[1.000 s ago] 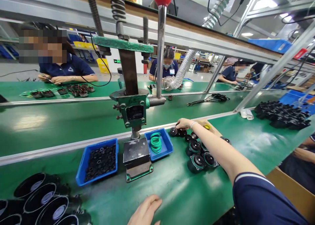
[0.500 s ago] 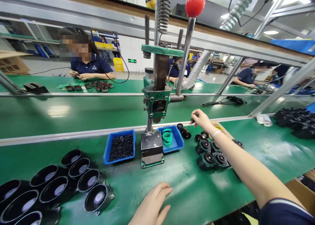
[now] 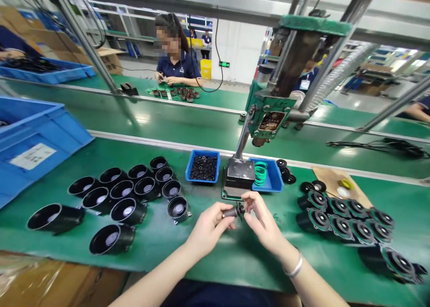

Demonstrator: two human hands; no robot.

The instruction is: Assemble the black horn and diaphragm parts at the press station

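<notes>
In front of the press base, my two hands meet around a small dark part with a cylindrical stem (image 3: pixel 230 213) and a round flange (image 3: pixel 239 209). My left hand (image 3: pixel 210 224) pinches the stem end. The flange side is between the fingers of my right hand (image 3: pixel 260 219). Whether this is one piece or two joined, I cannot tell. Just beyond stands the arbor press (image 3: pixel 270 114) with its black metal block (image 3: pixel 240 170). A blue tray (image 3: pixel 277 177) of green rings (image 3: pixel 260 173) sits right of the block, and another blue tray (image 3: pixel 190 166) with small black rings (image 3: pixel 203 167) sits left.
Several black cup housings (image 3: pixel 128 210) stand on the left, near a large blue crate (image 3: pixel 40 141). Housings with round tops (image 3: pixel 339 206) are grouped on the right, by cardboard (image 3: pixel 331 175) holding yellow tape (image 3: pixel 345 183). A co-worker (image 3: pixel 176 60) sits across the bench.
My right hand has come back from the far right with a dark part to meet my left hand before the press. My left hand now grips too. The view has swung left.
</notes>
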